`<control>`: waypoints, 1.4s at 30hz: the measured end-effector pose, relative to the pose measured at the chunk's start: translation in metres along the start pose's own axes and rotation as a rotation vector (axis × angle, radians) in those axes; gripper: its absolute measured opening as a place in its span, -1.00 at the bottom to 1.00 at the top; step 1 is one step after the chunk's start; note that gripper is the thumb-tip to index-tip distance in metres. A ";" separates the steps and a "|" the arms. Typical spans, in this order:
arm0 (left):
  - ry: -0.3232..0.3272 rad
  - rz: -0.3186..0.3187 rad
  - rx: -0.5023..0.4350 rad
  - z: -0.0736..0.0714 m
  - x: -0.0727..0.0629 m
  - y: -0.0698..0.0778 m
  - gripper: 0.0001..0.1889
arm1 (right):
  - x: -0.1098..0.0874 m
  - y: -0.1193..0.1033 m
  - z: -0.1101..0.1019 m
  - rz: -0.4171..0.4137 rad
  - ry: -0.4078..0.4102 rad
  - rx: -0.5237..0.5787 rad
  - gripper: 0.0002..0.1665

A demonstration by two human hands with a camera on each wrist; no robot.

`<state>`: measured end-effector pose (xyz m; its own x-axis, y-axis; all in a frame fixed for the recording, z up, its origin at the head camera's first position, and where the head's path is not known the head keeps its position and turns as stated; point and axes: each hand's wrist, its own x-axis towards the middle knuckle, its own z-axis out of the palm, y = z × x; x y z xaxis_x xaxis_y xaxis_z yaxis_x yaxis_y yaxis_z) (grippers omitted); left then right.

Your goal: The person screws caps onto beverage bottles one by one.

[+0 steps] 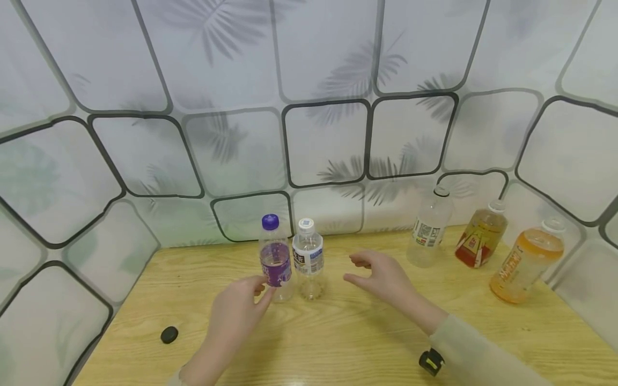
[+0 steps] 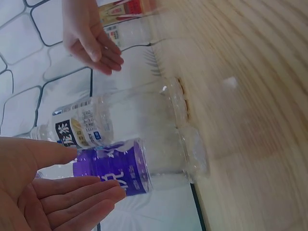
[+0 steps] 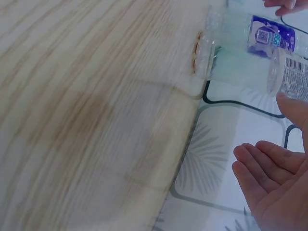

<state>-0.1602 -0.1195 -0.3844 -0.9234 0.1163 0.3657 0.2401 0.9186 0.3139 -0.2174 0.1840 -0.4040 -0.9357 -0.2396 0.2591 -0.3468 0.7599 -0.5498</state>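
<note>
Two clear bottles stand upright side by side: one with a purple cap and purple label, the other with a white cap and a white-and-blue label. My left hand is at the left of the purple-labelled bottle, thumb and fingers spread; in the left wrist view its fingertips overlap the purple label. My right hand hovers to the right of the white-capped bottle, apart from it. Its fingers are lightly bent with nothing between them and the thumb.
At the right stand a clear bottle without a cap, a bottle with a red and yellow label and an orange-labelled bottle. A black cap lies at the left on the wooden table. Behind is a patterned wall.
</note>
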 end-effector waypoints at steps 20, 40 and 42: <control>-0.120 -0.156 0.030 -0.009 -0.007 -0.041 -0.71 | -0.017 0.059 -0.027 0.095 0.035 -0.035 -0.46; -0.187 -0.259 0.046 -0.018 -0.022 -0.094 -0.63 | -0.034 0.101 -0.061 0.161 0.084 -0.095 -0.45; -0.196 -0.278 0.049 -0.018 -0.023 -0.099 -0.61 | -0.035 0.105 -0.063 0.170 0.086 -0.101 -0.44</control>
<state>-0.1572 -0.2195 -0.4080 -0.9926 -0.0751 0.0955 -0.0391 0.9417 0.3341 -0.2171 0.3102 -0.4210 -0.9695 -0.0539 0.2389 -0.1725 0.8426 -0.5102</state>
